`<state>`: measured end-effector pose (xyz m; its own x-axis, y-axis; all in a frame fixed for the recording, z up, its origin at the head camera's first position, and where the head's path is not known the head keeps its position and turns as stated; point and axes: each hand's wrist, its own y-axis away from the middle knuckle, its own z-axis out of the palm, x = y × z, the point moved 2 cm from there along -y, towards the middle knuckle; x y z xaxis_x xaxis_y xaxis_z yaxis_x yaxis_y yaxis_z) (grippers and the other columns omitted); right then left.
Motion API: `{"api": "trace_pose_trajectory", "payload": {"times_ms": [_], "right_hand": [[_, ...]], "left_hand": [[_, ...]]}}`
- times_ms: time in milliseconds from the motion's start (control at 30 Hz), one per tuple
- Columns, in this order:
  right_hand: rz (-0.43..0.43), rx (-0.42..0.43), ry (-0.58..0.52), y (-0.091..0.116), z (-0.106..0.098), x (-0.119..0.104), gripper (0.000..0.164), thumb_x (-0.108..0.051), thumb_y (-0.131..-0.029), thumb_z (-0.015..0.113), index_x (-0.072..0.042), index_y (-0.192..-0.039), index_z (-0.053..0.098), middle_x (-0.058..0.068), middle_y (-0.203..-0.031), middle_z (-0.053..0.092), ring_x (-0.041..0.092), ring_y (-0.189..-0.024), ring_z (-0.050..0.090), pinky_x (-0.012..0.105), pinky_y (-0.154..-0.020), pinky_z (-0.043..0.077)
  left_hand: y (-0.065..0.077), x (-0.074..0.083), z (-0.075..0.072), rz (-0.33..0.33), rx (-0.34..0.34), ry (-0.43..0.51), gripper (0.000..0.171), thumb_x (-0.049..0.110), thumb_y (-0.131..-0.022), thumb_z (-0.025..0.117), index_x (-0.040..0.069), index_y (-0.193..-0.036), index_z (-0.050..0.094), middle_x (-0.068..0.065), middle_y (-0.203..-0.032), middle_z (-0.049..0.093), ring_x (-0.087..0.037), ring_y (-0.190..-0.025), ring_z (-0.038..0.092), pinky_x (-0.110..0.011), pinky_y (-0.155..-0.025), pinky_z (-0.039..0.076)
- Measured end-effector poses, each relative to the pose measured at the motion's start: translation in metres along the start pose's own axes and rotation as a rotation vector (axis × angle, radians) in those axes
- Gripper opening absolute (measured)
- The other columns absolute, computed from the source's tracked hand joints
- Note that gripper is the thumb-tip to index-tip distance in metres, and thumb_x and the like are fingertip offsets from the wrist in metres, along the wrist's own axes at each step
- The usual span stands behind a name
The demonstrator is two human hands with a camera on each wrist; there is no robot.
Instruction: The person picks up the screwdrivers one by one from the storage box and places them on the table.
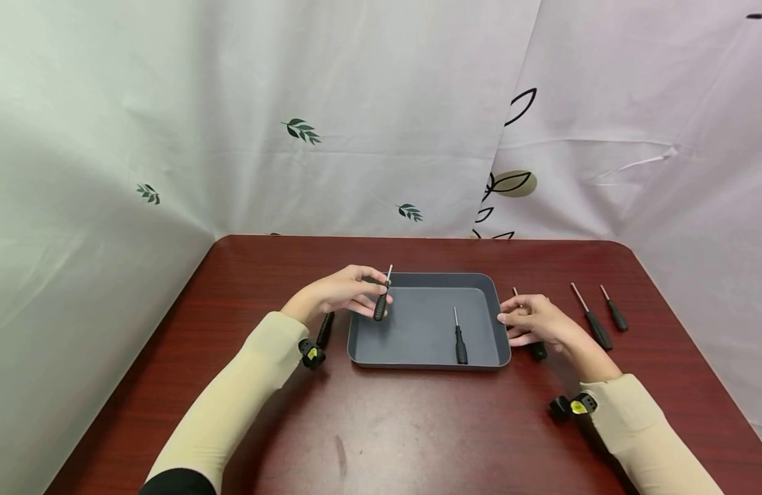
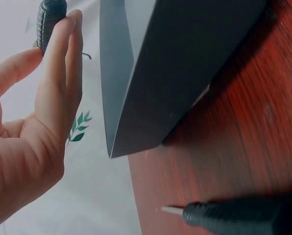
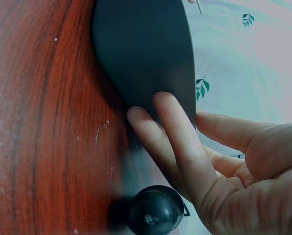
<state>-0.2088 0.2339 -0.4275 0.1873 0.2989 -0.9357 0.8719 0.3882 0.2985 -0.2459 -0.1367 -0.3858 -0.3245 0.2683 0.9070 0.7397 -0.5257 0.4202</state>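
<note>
My left hand (image 1: 350, 292) pinches a black-handled screwdriver (image 1: 381, 302) between thumb and fingers, over the left part of a grey tray (image 1: 412, 366). Its tip points up and away. In the left wrist view the ribbed handle (image 2: 51, 22) shows at the fingertips. At the tray's right side, my right hand (image 1: 532, 320) holds the wall, thumb at the rim and fingers (image 3: 173, 117) against the outside. A second screwdriver (image 1: 460, 344) lies inside the tray, towards its right front.
Left of the tray another screwdriver (image 1: 324, 330) lies partly hidden by my left wrist. One more screwdriver (image 1: 538, 351) sits under my right hand. Farther right lie a long screwdriver (image 1: 597, 330) and a shorter screwdriver (image 1: 617, 316). A white patterned curtain (image 1: 356, 172) stands behind the table (image 1: 418, 426).
</note>
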Motion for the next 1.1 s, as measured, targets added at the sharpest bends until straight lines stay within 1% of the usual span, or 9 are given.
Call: {"api": "trace_pose_trajectory", "payload": {"times_ms": [300, 533, 667, 767, 867, 933, 1000, 1100], "right_hand": [[-0.001, 0.003, 0.002, 0.0, 0.0, 0.0, 0.047, -0.004, -0.099, 0.059, 0.022, -0.133, 0.039, 0.018, -0.106, 0.067, 0.023, -0.079, 0.07, 0.043, -0.071, 0.063], [0.0, 0.003, -0.005, 0.0, 0.0, 0.0, 0.047, -0.004, -0.099, 0.06, 0.022, -0.132, 0.039, 0.017, -0.104, 0.067, 0.023, -0.078, 0.07, 0.043, -0.071, 0.063], [-0.001, 0.004, -0.006, 0.0, 0.001, 0.001, 0.047, -0.004, -0.099, 0.06, 0.022, -0.133, 0.039, 0.018, -0.105, 0.067, 0.023, -0.078, 0.07, 0.042, -0.07, 0.063], [-0.001, 0.004, -0.008, 0.001, 0.001, 0.002, 0.048, -0.004, -0.099, 0.06, 0.021, -0.133, 0.039, 0.017, -0.105, 0.067, 0.023, -0.078, 0.07, 0.042, -0.07, 0.063], [-0.002, 0.004, -0.006, 0.001, 0.001, 0.002, 0.047, -0.004, -0.099, 0.06, 0.021, -0.133, 0.039, 0.017, -0.104, 0.067, 0.023, -0.078, 0.07, 0.042, -0.07, 0.063], [-0.002, 0.004, -0.006, 0.001, 0.001, 0.002, 0.047, -0.004, -0.099, 0.06, 0.021, -0.133, 0.039, 0.016, -0.104, 0.067, 0.023, -0.078, 0.07, 0.042, -0.07, 0.063], [-0.003, 0.003, -0.007, 0.0, 0.001, 0.002, 0.047, -0.004, -0.099, 0.06, 0.022, -0.133, 0.039, 0.016, -0.105, 0.067, 0.023, -0.078, 0.07, 0.041, -0.07, 0.063], [-0.007, -0.001, -0.004, 0.0, 0.0, 0.002, 0.047, -0.004, -0.099, 0.06, 0.022, -0.132, 0.039, 0.017, -0.105, 0.067, 0.023, -0.078, 0.07, 0.041, -0.07, 0.063]], "left_hand": [[0.01, -0.003, -0.015, 0.018, 0.021, 0.01, 0.044, 0.007, -0.104, 0.053, -0.009, -0.142, 0.038, -0.032, -0.13, 0.058, -0.027, -0.089, 0.073, -0.039, -0.081, 0.061], [0.02, -0.009, -0.028, 0.042, 0.045, 0.009, 0.044, 0.006, -0.104, 0.052, -0.012, -0.141, 0.037, -0.033, -0.128, 0.058, -0.029, -0.09, 0.072, -0.042, -0.083, 0.061], [0.027, -0.012, -0.037, 0.049, 0.075, 0.01, 0.042, 0.006, -0.104, 0.053, -0.01, -0.14, 0.039, -0.027, -0.121, 0.064, -0.029, -0.09, 0.072, -0.042, -0.082, 0.061], [0.032, -0.014, -0.043, 0.05, 0.102, 0.009, 0.038, 0.007, -0.103, 0.054, -0.008, -0.137, 0.043, -0.019, -0.113, 0.069, -0.028, -0.09, 0.073, -0.041, -0.081, 0.062], [0.037, -0.018, -0.05, 0.054, 0.118, -0.005, 0.038, 0.008, -0.103, 0.055, -0.006, -0.136, 0.044, -0.015, -0.111, 0.07, -0.028, -0.09, 0.073, -0.04, -0.08, 0.062], [0.039, -0.021, -0.054, 0.05, 0.129, -0.01, 0.04, 0.008, -0.103, 0.055, -0.007, -0.137, 0.044, -0.017, -0.114, 0.069, -0.027, -0.09, 0.072, -0.04, -0.08, 0.062], [0.041, -0.024, -0.058, 0.044, 0.138, -0.011, 0.043, 0.008, -0.103, 0.055, -0.008, -0.14, 0.041, -0.024, -0.119, 0.066, -0.026, -0.09, 0.072, -0.04, -0.08, 0.062], [0.046, -0.027, -0.063, 0.038, 0.155, -0.005, 0.045, 0.008, -0.103, 0.055, -0.01, -0.141, 0.039, -0.03, -0.126, 0.06, -0.026, -0.089, 0.072, -0.04, -0.081, 0.062]]}}
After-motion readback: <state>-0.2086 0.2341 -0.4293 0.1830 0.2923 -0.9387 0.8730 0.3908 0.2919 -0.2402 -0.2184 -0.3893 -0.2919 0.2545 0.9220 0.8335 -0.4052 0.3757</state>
